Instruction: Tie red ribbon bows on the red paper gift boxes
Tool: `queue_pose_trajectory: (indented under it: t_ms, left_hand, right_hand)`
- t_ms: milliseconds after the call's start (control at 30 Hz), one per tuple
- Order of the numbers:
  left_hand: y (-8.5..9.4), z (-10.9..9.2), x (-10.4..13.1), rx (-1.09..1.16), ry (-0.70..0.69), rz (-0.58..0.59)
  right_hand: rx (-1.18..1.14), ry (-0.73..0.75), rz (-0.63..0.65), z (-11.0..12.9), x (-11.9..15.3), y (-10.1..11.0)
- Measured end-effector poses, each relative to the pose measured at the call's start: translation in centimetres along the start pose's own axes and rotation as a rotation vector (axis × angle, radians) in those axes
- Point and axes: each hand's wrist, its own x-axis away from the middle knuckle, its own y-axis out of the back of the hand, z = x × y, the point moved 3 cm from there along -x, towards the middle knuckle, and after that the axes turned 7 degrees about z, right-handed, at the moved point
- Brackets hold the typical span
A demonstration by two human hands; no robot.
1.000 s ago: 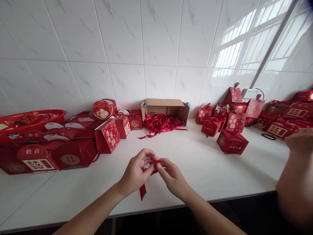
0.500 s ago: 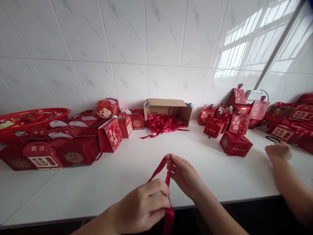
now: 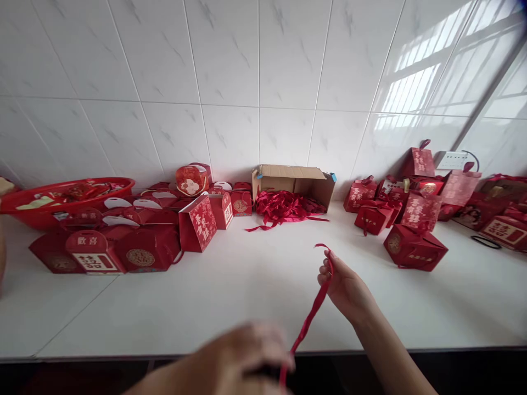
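A dark red ribbon (image 3: 315,309) hangs from my right hand (image 3: 343,285), which pinches it close to its upper end over the white counter. A short tail curls out above the fingertips. From there the ribbon slants down past the counter's front edge. My left hand (image 3: 234,356) is smeared by motion at the lower middle, with its fingers beside the ribbon's lower part. Whether those fingers grip the ribbon does not show.
A cardboard box (image 3: 296,171) lies against the tiled wall, red ribbons (image 3: 284,207) spilling out. Red gift boxes (image 3: 146,247) crowd the left by a red basin (image 3: 28,207). More gift boxes (image 3: 415,249), a power strip (image 3: 453,160) and a black ring (image 3: 486,242) are right.
My right hand has moved right with the ribbon, and its loop is now a single strand. My left hand has dropped lower. The other person's arm has left the right side; the view has shifted.
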Motion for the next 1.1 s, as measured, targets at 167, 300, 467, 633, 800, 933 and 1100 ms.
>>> queue_pose_trajectory:
  t_ms: [167, 300, 467, 633, 800, 933, 1100]
  left_hand:
    - [8.3, 10.4, 1.8, -0.337, 0.572, -1.028]
    - [10.3, 18.1, 2.9, -0.280, 0.940, -0.941]
    - [9.2, 20.2, 3.4, -0.311, 1.214, -0.585]
    - [7.9, 18.7, 2.8, -0.397, 1.233, -0.517]
    - [4.9, 16.1, -1.2, -0.358, 0.893, -0.522]
    - [2.1, 16.4, -5.9, -0.078, 0.596, -0.526]
    - [1.2, 19.0, -9.0, 0.006, 0.328, -0.590]
  right_hand:
    - [0.021, -0.035, -0.068, -1.5, 0.9, 2.3]
    - [0.046, -0.041, -0.087, -2.8, 1.6, 3.9]
    - [0.054, -0.023, -0.036, -3.1, 2.0, 4.4]
    - [0.077, -0.043, 0.002, -3.1, 2.0, 4.3]
    - [0.095, -0.034, 0.029, -3.2, 2.1, 4.3]
    - [0.096, -0.017, 0.034, -3.1, 2.2, 4.2]
    - [0.118, -0.010, 0.024, -3.0, 2.3, 4.0]
